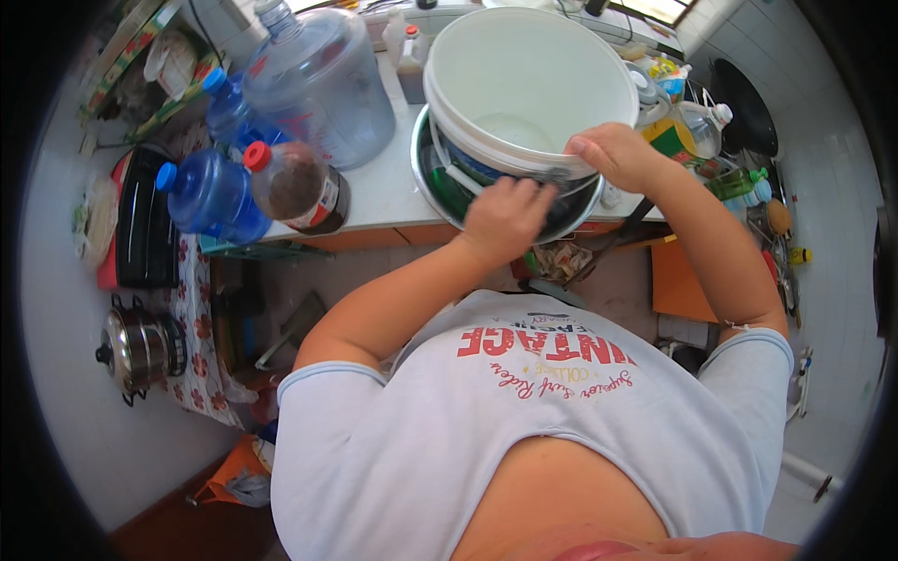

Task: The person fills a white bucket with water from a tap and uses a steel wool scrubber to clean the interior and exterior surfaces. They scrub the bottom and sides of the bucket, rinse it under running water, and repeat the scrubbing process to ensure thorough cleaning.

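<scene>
You stand at a white countertop (383, 187) in a cramped kitchen with white tiled walls and a pale floor. Take the white bucket (528, 84) at the counter's front edge as your landmark.

Far to the left of the bucket, low by the wall, a steel pot with black handles (138, 348) sits beside a cloth printed with red flowers (198, 309); above it lies a black tray (145, 229). Nearer the bucket, two small blue jugs with blue caps (213, 194) stand at the counter's left end. Just right of them a dark bottle with a red cap and a red-and-white label (297, 185) leans on its side. Behind these, immediately left of the bucket, a large clear water jug (323, 79) stands upright.

The bucket itself rests tilted inside a steel bowl (572, 210) that also holds something green. Your left hand (505, 215) is curled closed at the bucket's lower rim, touching it and the bowl; what the fingers clasp is hidden. Your right hand (622, 154) lies on the bucket's right rim, fingers bent over the edge and gripping it.

Right of the bucket stand a clear bottle with a white cap (697, 126), a green bottle (739, 182) and a black pan (744, 107) by the wall.
</scene>
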`<control>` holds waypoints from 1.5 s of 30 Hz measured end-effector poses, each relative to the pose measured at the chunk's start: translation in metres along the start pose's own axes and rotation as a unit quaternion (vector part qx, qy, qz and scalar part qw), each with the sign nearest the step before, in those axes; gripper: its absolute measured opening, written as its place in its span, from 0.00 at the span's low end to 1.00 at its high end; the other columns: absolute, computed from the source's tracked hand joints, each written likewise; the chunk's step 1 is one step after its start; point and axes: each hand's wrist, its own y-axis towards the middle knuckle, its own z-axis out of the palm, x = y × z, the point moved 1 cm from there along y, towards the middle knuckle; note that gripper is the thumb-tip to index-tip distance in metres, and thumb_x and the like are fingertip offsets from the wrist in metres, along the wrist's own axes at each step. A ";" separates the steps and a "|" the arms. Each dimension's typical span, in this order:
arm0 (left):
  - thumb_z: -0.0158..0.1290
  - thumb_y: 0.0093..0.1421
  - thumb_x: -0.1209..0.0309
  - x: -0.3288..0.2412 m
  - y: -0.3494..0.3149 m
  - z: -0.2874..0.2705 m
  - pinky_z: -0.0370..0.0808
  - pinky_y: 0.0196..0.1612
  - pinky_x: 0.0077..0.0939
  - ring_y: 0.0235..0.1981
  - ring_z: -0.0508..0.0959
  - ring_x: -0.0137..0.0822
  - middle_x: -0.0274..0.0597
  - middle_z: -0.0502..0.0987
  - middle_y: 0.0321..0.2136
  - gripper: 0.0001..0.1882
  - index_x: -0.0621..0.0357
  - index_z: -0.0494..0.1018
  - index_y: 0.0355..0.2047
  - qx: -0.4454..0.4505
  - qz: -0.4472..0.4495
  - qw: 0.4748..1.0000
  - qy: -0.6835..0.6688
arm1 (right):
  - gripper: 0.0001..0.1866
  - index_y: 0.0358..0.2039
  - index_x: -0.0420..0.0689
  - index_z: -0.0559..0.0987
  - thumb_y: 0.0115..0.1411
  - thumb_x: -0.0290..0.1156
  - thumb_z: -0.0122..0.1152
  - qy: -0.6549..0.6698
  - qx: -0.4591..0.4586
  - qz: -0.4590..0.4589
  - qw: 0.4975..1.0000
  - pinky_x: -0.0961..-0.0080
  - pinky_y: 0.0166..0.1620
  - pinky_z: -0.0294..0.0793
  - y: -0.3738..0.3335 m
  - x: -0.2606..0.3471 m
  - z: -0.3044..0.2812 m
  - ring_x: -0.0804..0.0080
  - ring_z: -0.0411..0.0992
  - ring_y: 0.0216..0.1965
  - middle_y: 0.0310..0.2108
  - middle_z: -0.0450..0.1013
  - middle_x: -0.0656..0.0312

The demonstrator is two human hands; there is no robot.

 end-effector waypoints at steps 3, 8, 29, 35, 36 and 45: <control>0.57 0.44 0.72 0.023 -0.011 -0.019 0.71 0.26 0.30 0.26 0.71 0.38 0.38 0.69 0.27 0.22 0.59 0.77 0.43 -0.011 -0.004 0.999 0.041 | 0.25 0.25 0.43 0.78 0.69 0.44 0.37 -0.081 -0.021 -0.018 0.996 0.61 0.43 0.67 -0.023 -0.033 -0.012 0.53 0.71 0.33 0.24 0.73 0.54; 0.59 0.44 0.75 0.023 -0.007 -0.015 0.72 0.27 0.34 0.26 0.72 0.42 0.43 0.72 0.29 0.22 0.63 0.76 0.43 -0.039 -0.023 0.997 0.058 | 0.24 0.24 0.45 0.76 0.70 0.45 0.39 -0.086 -0.070 -0.050 0.993 0.65 0.47 0.61 -0.028 -0.036 0.001 0.60 0.67 0.34 0.24 0.70 0.61; 0.52 0.45 0.68 -0.005 0.029 0.007 0.68 0.30 0.29 0.30 0.71 0.36 0.38 0.71 0.36 0.25 0.52 0.77 0.48 0.048 0.149 0.985 0.070 | 0.21 0.23 0.47 0.78 0.68 0.41 0.41 -0.064 -0.109 -0.019 0.992 0.63 0.49 0.61 -0.029 -0.040 0.009 0.60 0.68 0.33 0.23 0.74 0.63; 0.58 0.44 0.73 0.046 0.003 -0.012 0.71 0.33 0.32 0.35 0.73 0.40 0.40 0.72 0.37 0.23 0.52 0.79 0.45 -0.042 0.125 0.989 0.064 | 0.21 0.23 0.47 0.78 0.67 0.42 0.43 -0.026 -0.112 -0.028 0.993 0.62 0.49 0.60 -0.026 -0.040 0.010 0.61 0.67 0.33 0.23 0.73 0.63; 0.59 0.44 0.74 0.055 -0.003 -0.013 0.71 0.34 0.33 0.35 0.74 0.41 0.41 0.72 0.38 0.23 0.52 0.78 0.45 -0.067 0.113 0.989 0.068 | 0.20 0.23 0.47 0.78 0.67 0.42 0.43 -0.020 -0.106 -0.028 0.994 0.62 0.49 0.59 -0.026 -0.039 0.010 0.61 0.67 0.33 0.23 0.73 0.63; 0.50 0.61 0.76 0.109 -0.011 0.023 0.68 0.53 0.37 0.48 0.72 0.53 0.57 0.72 0.47 0.17 0.72 0.71 0.49 -0.299 -0.327 0.890 -0.104 | 0.20 0.21 0.46 0.77 0.60 0.50 0.56 -0.052 -0.079 -0.023 0.995 0.63 0.48 0.59 -0.021 -0.029 0.009 0.62 0.67 0.32 0.21 0.70 0.63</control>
